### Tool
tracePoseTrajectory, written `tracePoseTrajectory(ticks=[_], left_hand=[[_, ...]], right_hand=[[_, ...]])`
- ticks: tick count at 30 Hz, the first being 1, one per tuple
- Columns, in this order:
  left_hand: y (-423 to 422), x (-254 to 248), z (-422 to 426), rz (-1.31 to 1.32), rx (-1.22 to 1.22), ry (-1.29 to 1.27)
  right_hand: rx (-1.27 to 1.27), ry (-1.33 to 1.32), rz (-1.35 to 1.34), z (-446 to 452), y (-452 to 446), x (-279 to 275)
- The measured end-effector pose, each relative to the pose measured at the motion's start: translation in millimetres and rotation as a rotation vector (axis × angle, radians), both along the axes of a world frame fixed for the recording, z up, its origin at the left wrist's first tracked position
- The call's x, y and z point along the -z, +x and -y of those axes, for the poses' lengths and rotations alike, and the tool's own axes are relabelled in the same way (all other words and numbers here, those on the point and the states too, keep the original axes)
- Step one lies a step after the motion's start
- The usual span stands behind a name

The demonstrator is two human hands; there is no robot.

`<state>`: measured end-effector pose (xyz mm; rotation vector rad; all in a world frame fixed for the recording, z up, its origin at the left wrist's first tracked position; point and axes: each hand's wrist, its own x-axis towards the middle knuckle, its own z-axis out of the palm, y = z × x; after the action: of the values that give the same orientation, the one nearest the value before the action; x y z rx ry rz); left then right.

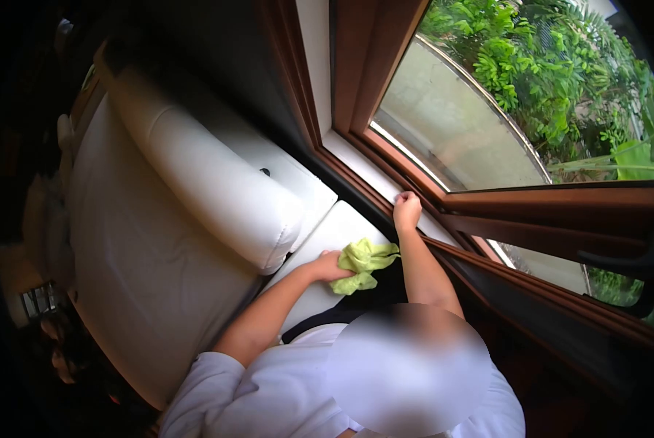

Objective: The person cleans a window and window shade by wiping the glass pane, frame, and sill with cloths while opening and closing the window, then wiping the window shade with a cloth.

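Observation:
A crumpled yellow-green cloth (367, 257) is bunched in my left hand (332, 266), whose fingers are closed around it. That hand is above the corner of a white padded piece of furniture (334, 226), just short of the window wall. My right hand (408, 212) is at the lower part of the brown window frame (422, 187), over the pale sill strip (371, 169). Its fingers are curled in, and whatever they may hold is hidden. The cloth hangs to the left of my right forearm.
A long white sofa (159, 255) with a rounded backrest (203, 175) fills the left side. The brown sash (560, 201) stands at an angle on the right, with a dark handle (619, 266) below it. Outside are a pale wall (458, 109) and green plants (538, 80).

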<state>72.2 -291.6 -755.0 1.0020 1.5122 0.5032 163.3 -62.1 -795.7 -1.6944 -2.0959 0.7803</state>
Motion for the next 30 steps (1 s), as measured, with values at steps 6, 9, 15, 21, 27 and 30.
tracePoseTrajectory(ticks=[6, 9, 15, 21, 27, 30], left_hand=[[-4.2, -2.6, -1.4, 0.021, 0.004, -0.017], [-5.0, 0.6, -1.0, 0.050, -0.023, -0.029], [-7.3, -10.6, -2.5, 0.064, -0.039, -0.043], [-6.8, -7.7, -2.4, 0.081, -0.046, -0.064], [-4.3, -0.6, 2.1, 0.093, -0.101, -0.010], [-6.5, -1.5, 0.8, 0.125, -0.073, -0.031]], right_hand=[[-0.479, 0.081, 0.175, 57.5, 63.9, -57.6], [-0.591, -0.368, 0.692, 76.7, 89.7, -79.1], [-0.550, 0.100, 0.265, 58.2, 66.0, -80.7], [0.161, -0.138, 0.082, 0.0, 25.2, -6.1], [0.276, -0.239, 0.419, -16.8, 16.9, -10.7], [0.174, -0.305, 0.444, -24.7, 25.2, -22.2]])
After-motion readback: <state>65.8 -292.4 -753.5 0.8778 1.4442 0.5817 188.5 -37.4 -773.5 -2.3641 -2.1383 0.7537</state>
